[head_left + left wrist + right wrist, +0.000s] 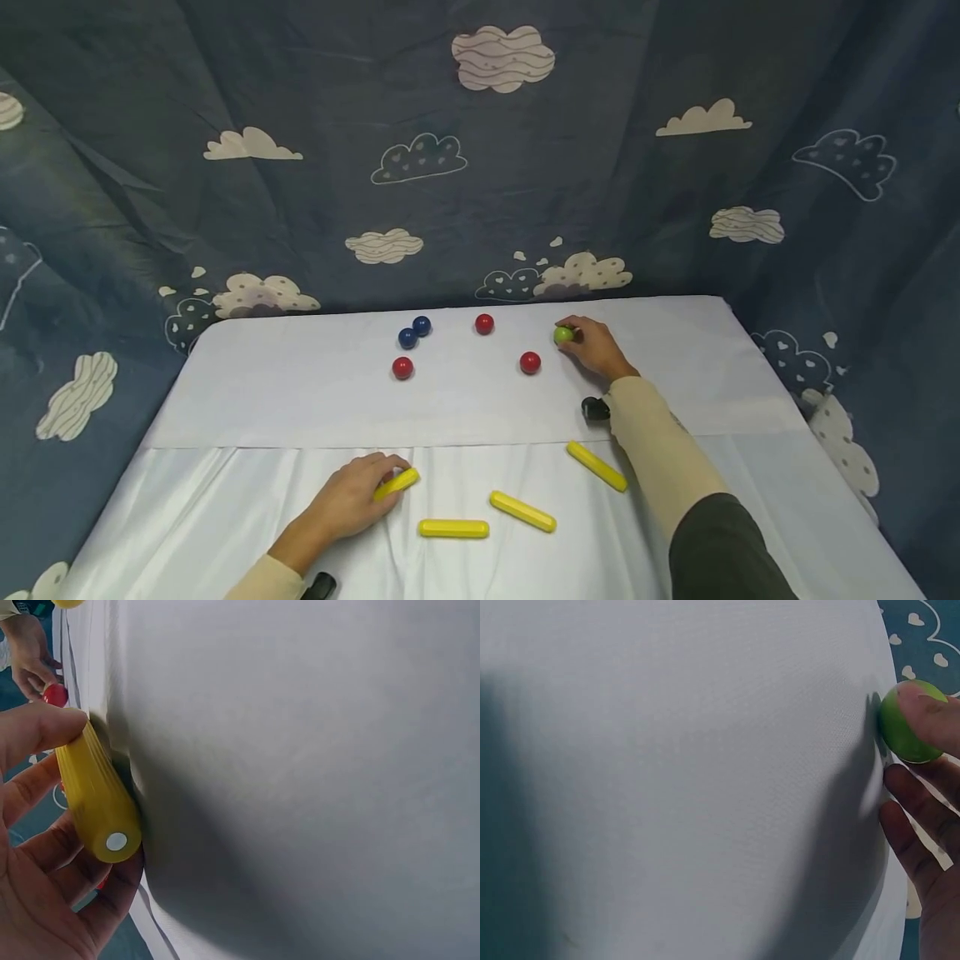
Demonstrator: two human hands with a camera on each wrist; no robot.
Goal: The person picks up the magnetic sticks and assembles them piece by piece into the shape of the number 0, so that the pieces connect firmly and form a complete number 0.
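My left hand (349,498) holds a ribbed yellow stick (397,483) between thumb and fingers near the front left. In the left wrist view, the yellow stick (101,799) shows a round pale spot on its end. At the far right of the table, my right hand (596,346) pinches a green ball (563,335). The right wrist view has the thumb on the green ball (909,724), close to the white cloth. A red ball (530,362) lies just left of the right hand, apart from it.
Three loose yellow sticks, one left (453,528), one middle (522,511), one right (597,466), lie on the white cloth (285,400). Two blue balls (407,338) sit together at the back. Two more red balls (402,367) flank them. A dark cloud-patterned curtain (315,75) hangs behind.
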